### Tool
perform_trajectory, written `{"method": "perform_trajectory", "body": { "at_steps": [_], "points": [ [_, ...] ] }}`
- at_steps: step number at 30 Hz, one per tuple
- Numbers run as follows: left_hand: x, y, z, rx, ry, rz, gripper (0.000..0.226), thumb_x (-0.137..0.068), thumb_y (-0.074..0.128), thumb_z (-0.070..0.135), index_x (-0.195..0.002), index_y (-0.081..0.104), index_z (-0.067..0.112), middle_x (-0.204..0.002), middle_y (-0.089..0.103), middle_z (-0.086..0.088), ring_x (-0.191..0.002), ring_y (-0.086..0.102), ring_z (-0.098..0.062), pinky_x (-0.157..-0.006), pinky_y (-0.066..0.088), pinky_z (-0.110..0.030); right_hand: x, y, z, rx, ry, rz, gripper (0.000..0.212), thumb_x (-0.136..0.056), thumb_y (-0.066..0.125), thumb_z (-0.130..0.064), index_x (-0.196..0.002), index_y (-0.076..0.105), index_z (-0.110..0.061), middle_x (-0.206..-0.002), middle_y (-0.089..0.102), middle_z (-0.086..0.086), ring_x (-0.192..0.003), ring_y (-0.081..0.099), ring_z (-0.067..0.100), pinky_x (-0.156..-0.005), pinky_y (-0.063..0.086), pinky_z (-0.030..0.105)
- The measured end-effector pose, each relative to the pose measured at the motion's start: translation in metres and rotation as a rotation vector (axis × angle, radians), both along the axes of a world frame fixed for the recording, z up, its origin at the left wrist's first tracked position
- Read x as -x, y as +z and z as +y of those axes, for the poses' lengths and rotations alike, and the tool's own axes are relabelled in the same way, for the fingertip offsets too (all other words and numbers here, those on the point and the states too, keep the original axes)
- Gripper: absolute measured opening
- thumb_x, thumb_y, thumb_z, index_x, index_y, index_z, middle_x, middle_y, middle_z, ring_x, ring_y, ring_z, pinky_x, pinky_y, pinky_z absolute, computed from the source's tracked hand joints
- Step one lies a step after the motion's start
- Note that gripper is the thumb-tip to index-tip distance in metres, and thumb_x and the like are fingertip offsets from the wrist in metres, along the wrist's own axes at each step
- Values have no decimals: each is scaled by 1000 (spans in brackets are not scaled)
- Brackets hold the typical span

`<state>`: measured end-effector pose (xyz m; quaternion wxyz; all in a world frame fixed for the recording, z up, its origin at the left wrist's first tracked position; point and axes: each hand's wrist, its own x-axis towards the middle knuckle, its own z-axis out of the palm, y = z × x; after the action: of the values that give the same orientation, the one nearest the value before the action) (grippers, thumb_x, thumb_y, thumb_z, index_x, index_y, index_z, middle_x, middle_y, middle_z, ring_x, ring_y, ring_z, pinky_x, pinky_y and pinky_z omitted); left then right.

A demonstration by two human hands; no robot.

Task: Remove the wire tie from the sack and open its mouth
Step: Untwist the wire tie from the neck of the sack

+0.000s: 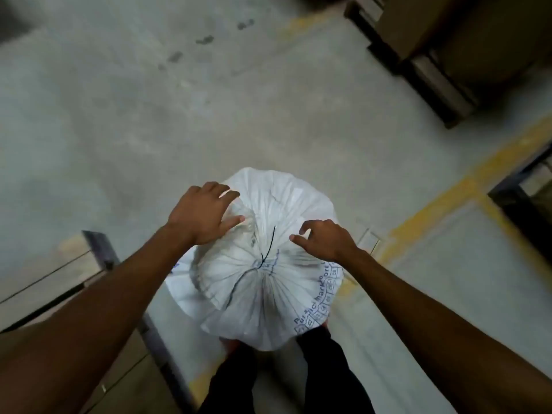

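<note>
i'm looking straight down on a white woven sack [268, 264] standing on the grey concrete floor [149, 130], low in the centre of the frame, right in front of the person's dark trouser legs [328, 377]. its mouth is gathered into a tight pucker, and a thin black wire tie [269, 245] sits at that pucker, one loose end sticking up toward the top of the frame and another trailing down-left across the folds. blue printed lettering runs along the sack's lower right edge.

the left hand [203, 213] rests on the upper left part of the sack, fingers spread and released, fingertips touching the cloth, grasping nothing. the right hand [325, 240] is at the sack's right side, fingers curled loosely with the tips near the fabric just beside the tie; i cannot tell whether they touch it, and it grips nothing.

a yellow painted line [448, 198] crosses the floor on the right. cardboard boxes [448, 40] sit in the upper right corner, and a flat board with a metal edge [59, 279] lies at lower left.
</note>
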<state>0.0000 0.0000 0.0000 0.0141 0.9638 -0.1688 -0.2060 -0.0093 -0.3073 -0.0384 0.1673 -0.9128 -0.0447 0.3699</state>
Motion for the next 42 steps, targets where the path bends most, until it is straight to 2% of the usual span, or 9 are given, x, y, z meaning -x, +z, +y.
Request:
{"method": "perform_trajectory", "body": {
  "at_steps": [8,12,16,21,25,31,34,39,42],
  "points": [
    [7,-65,-3,-32,-227,16,88,-93,30,74,-154,51,15,-160,53,-15,-149,49,-40,-118,37,-60,50,-69,20,-85,-160,89,43,-89,63,-66,-98,71,-25,-97,73,-1,-99,70,25,-84,55,39],
    [1,-87,-16,-25,-280,46,84,-96,44,74,-159,43,18,-164,49,-12,-152,44,-37,-122,32,-58,74,-97,36,-126,-272,113,36,-90,69,-55,-97,72,-20,-107,76,6,-101,70,27,-82,52,35],
    [0,-114,-26,-50,-375,58,87,-94,49,73,-159,40,16,-165,45,-11,-150,44,-35,-119,34,-55,93,-118,52,-203,-433,116,20,-88,75,-42,-88,72,-23,-95,77,4,-83,71,24,-76,60,42],
    [5,-150,-16,-28,-504,66,73,-92,37,73,-128,70,18,-155,54,-18,-138,54,-41,-111,40,-58,108,-137,69,-277,-581,19,12,-87,80,-21,-97,78,-16,-97,79,4,-94,73,22,-79,49,28],
    [11,-173,-8,56,-544,-13,63,-100,37,66,-91,82,23,-141,63,-14,-119,62,-36,-101,42,-52,122,-151,79,-347,-683,-46,18,-84,79,-11,-100,82,-17,-98,82,2,-93,75,22,-88,57,36],
    [18,-190,-12,76,-511,-60,62,-101,36,63,-83,82,26,-105,68,-3,-93,61,-30,-86,43,-48,132,-158,93,-389,-829,-134,22,-81,84,-13,-103,85,-16,-106,82,6,-103,75,23,-96,56,39],
    [18,-194,-9,60,-497,-45,54,-98,46,69,-97,79,26,-92,73,1,-92,64,-29,-84,43,-46,133,-166,96,-395,-907,-32,29,-73,81,-36,-101,84,-28,-101,81,-2,-100,75,18,-94,58,43],
    [30,-210,-12,181,-455,5,47,-102,50,63,-131,61,28,-98,74,1,-95,69,-28,-90,41,-46,134,-191,94,-427,-888,-2,37,-65,70,-52,-99,80,-41,-98,79,-12,-100,74,14,-92,59,48],
    [36,-218,-9,318,-430,34,48,-105,36,60,-125,72,35,-111,72,8,-96,67,-23,-86,35,-43,132,-197,92,-444,-876,35,33,-62,71,-56,-93,78,-47,-99,78,-10,-101,72,17,-94,57,53]
  ]
}}
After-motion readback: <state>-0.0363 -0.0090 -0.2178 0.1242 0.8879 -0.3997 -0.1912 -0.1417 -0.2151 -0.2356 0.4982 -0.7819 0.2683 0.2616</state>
